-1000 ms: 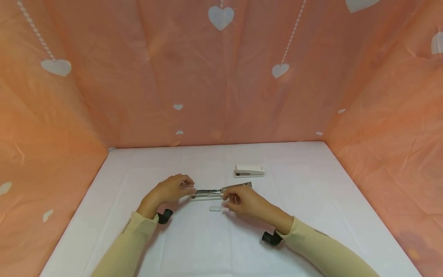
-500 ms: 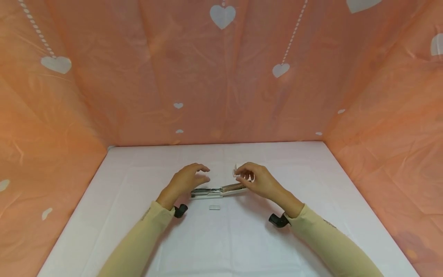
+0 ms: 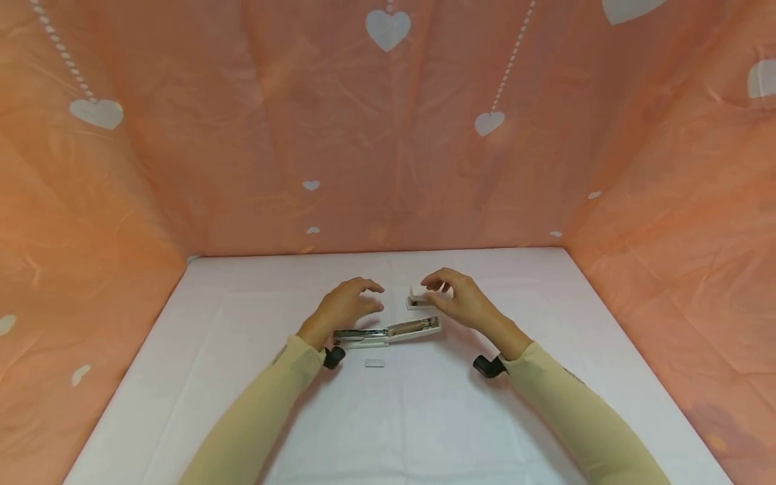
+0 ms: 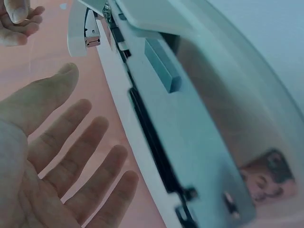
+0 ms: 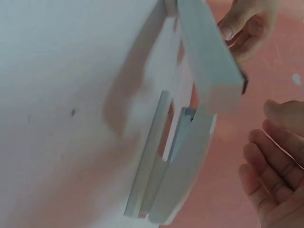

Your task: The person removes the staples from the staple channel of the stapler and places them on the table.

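Note:
An opened stapler (image 3: pixel 362 341) lies across the middle of the white table, its top arm (image 3: pixel 415 329) swung back and up to the right. My left hand (image 3: pixel 344 308) hovers above and behind its left part. In the left wrist view those fingers (image 4: pixel 71 135) are spread and touch nothing. Farther back sits a second, white stapler (image 3: pixel 416 302), partly hidden by my right hand (image 3: pixel 463 302). The right wrist view shows this second stapler (image 5: pixel 185 166) apart from the right fingers (image 5: pixel 268 161), which are loosely bent. A small strip of staples (image 3: pixel 374 363) lies in front of the opened stapler.
A white cloth covers the table (image 3: pixel 388 424). An orange curtain (image 3: pixel 388 148) with pale hearts closes off the back and both sides. Black wrist cameras (image 3: pixel 488 366) sit under both sleeves.
My right hand has left the opened stapler's raised arm and moved back toward the white stapler. The left hand has moved back and right, off the opened stapler. Both staplers stay put.

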{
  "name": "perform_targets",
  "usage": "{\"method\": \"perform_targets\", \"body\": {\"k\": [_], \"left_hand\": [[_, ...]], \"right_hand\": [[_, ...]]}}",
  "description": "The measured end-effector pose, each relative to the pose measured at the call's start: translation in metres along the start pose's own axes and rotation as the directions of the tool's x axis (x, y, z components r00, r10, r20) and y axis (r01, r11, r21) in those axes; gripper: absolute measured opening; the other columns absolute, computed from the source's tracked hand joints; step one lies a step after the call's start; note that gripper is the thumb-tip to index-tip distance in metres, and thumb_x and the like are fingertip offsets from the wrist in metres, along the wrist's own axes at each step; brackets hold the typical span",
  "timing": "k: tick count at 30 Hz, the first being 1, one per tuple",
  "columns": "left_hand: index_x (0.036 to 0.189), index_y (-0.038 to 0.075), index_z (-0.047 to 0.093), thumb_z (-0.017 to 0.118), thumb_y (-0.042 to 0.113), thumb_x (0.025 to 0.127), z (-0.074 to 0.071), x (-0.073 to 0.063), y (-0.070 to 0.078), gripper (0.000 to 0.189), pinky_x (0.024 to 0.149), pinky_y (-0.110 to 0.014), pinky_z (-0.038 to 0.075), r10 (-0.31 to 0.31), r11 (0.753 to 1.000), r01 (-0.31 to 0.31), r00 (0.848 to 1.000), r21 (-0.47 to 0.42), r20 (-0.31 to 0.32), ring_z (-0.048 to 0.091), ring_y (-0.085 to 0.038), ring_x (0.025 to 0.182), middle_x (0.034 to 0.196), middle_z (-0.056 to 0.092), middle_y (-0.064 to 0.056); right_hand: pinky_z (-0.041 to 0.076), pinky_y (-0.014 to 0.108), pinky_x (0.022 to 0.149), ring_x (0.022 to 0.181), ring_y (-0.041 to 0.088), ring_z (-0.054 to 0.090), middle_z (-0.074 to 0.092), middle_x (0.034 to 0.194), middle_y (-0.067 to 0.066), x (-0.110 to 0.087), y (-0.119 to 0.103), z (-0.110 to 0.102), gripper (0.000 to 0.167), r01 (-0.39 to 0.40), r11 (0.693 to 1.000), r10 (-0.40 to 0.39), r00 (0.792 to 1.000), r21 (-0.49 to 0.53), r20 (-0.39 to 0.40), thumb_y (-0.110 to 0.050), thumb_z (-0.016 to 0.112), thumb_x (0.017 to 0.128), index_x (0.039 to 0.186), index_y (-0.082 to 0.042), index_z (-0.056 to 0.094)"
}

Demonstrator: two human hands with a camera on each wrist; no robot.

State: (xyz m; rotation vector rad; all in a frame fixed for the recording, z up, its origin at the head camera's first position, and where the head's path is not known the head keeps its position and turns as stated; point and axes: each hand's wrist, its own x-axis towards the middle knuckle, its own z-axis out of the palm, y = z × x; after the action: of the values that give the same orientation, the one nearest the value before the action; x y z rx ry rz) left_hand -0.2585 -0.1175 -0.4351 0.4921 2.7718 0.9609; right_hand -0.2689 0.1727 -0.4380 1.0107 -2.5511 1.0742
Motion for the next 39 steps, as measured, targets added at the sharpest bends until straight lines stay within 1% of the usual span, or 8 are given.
{"method": "perform_targets", "body": {"k": [3,7,10,15,23,26,32,39], "left_hand": [[0.14,0.016,0.071,0.075,0.029,0.102,0.001,0.007,0.001,0.04,0.115,-0.061,0.042,0.016,1.0,-0.016,1.0,-0.018,-0.006,0.055,-0.037,0.141,0.152,0.061,-0.01],[0.139,0.017,0.072,0.076,0.027,0.102,0.006,0.018,0.003,0.038,0.113,-0.06,0.045,-0.007,1.0,0.007,1.0,-0.03,0.008,0.056,-0.036,0.14,0.15,0.063,-0.01],[0.138,0.018,0.073,0.077,0.027,0.102,0.012,0.025,0.007,0.038,0.109,-0.058,0.049,-0.032,0.999,0.033,0.999,-0.012,0.029,0.061,-0.032,0.135,0.146,0.066,-0.007],[0.135,0.019,0.074,0.08,0.027,0.099,0.02,0.032,0.011,0.037,0.103,-0.053,0.052,-0.031,0.999,0.03,0.999,0.036,0.031,0.069,-0.025,0.123,0.136,0.072,-0.002],[0.132,0.021,0.075,0.084,0.028,0.096,0.029,0.045,0.015,0.038,0.102,-0.051,0.053,-0.013,0.998,0.011,1.0,0.066,0.029,0.068,-0.024,0.122,0.13,0.074,-0.001],[0.13,0.02,0.075,0.085,0.027,0.095,0.033,0.046,0.019,0.037,0.102,-0.051,0.052,-0.014,0.997,0.013,1.0,0.07,0.015,0.068,-0.025,0.121,0.128,0.075,-0.001],[0.124,0.019,0.078,0.086,0.022,0.093,0.038,0.047,0.026,0.032,0.106,-0.055,0.048,-0.036,0.998,0.037,0.999,0.051,-0.011,0.067,-0.028,0.123,0.124,0.077,-0.001],[0.117,0.018,0.08,0.088,0.022,0.091,0.043,0.052,0.026,0.027,0.104,-0.055,0.049,-0.053,0.998,0.055,0.998,0.041,-0.04,0.068,-0.027,0.121,0.12,0.079,0.0]], "right_hand": [[0.058,0.046,0.087,0.099,0.027,0.068,0.074,0.109,0.013,0.002,0.005,0.0,0.024,-0.008,1.0,0.008,1.0,0.006,0.008,-0.004,0.08,0.097,0.119,0.002,0.074],[0.058,0.047,0.09,0.1,0.029,0.069,0.075,0.111,0.013,0.004,0.012,-0.001,0.024,-0.006,1.0,0.006,1.0,0.01,0.014,-0.005,0.08,0.097,0.118,0.003,0.074],[0.058,0.049,0.092,0.103,0.03,0.07,0.075,0.113,0.015,0.005,0.018,0.0,0.025,-0.005,1.0,0.005,1.0,0.018,0.021,-0.005,0.08,0.097,0.119,0.004,0.073],[0.056,0.052,0.098,0.108,0.034,0.07,0.074,0.117,0.017,0.006,0.027,0.003,0.027,-0.022,0.998,0.019,0.999,0.061,0.038,-0.003,0.08,0.096,0.121,0.005,0.072],[0.053,0.055,0.104,0.116,0.038,0.068,0.073,0.121,0.016,0.008,0.036,0.009,0.032,-0.049,0.997,0.044,0.996,0.065,0.076,-0.003,0.082,0.094,0.124,0.003,0.071],[0.053,0.054,0.105,0.117,0.039,0.068,0.072,0.123,0.017,0.01,0.04,0.011,0.036,-0.057,0.996,0.051,0.994,0.069,0.092,-0.003,0.083,0.093,0.125,0.004,0.069],[0.053,0.054,0.105,0.12,0.039,0.068,0.072,0.125,0.02,0.011,0.045,0.015,0.038,-0.117,0.989,0.105,0.986,0.087,0.128,-0.003,0.085,0.092,0.126,0.005,0.07],[0.051,0.054,0.108,0.123,0.037,0.066,0.071,0.128,0.018,0.011,0.048,0.019,0.038,-0.187,0.979,0.172,0.972,0.081,0.159,-0.011,0.085,0.094,0.127,0.002,0.071]]}}
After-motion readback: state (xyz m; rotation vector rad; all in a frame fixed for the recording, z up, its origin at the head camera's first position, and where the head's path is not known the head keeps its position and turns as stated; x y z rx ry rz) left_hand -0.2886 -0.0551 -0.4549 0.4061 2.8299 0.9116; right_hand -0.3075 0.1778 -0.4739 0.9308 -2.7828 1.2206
